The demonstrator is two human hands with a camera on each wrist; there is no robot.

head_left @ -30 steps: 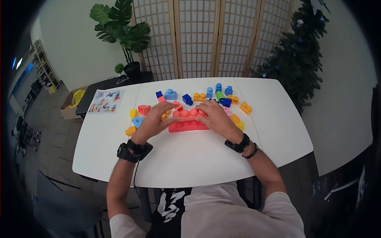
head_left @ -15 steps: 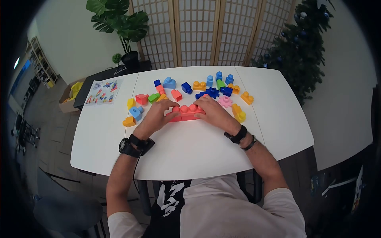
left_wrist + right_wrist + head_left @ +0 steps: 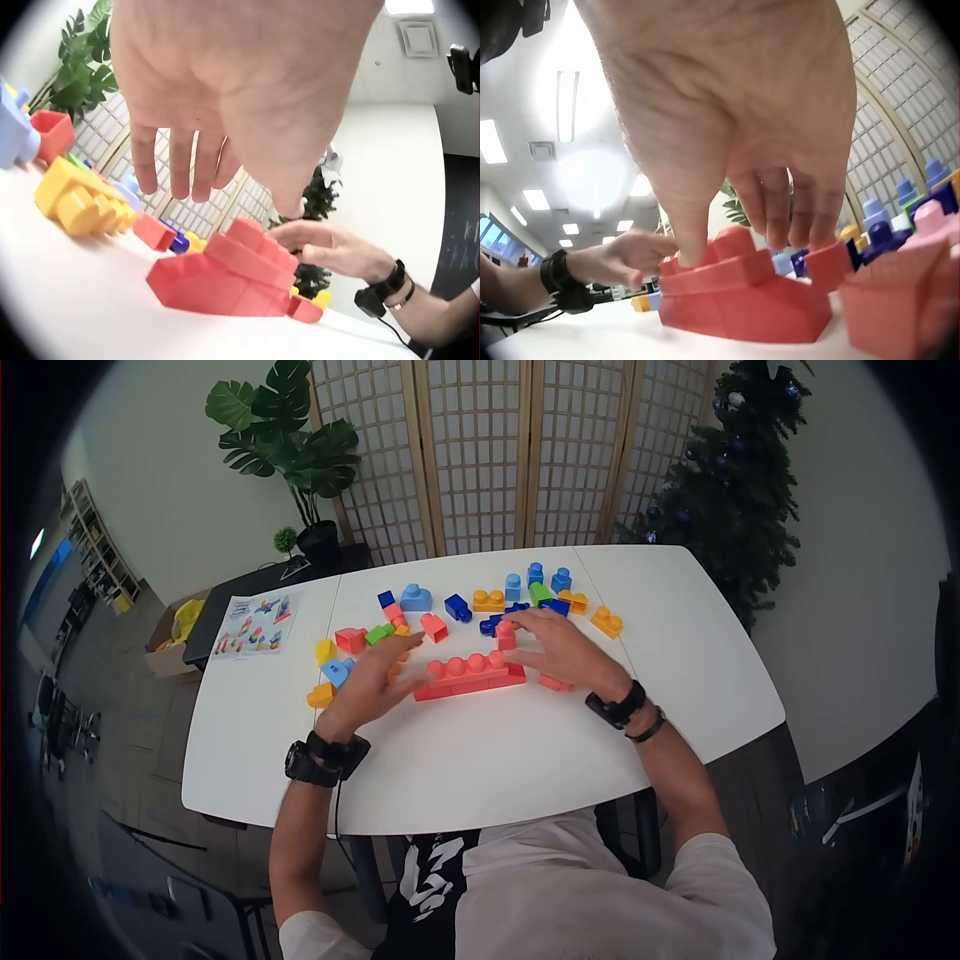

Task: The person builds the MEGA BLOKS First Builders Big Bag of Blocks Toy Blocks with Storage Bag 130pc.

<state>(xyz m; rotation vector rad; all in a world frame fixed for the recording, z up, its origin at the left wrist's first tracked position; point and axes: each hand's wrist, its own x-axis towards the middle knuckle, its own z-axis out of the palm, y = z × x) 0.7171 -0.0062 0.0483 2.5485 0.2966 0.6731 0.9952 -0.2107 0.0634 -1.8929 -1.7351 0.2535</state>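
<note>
Head view, and the left hand [image 3: 372, 678] hangs loose, the right hand [image 3: 568, 650] spreads by a small red block [image 3: 505, 634], red brick row [image 3: 468, 679] between them on the surface [image 3: 470, 770]: building, seemingly, with a pinch needed next.

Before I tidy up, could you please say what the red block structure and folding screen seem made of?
Red block structure: probably smooth, satin plastic, given its uniform color and rounded studs. Folding screen: tan frame suggests matte wood; pale panels, perhaps paper.
</note>
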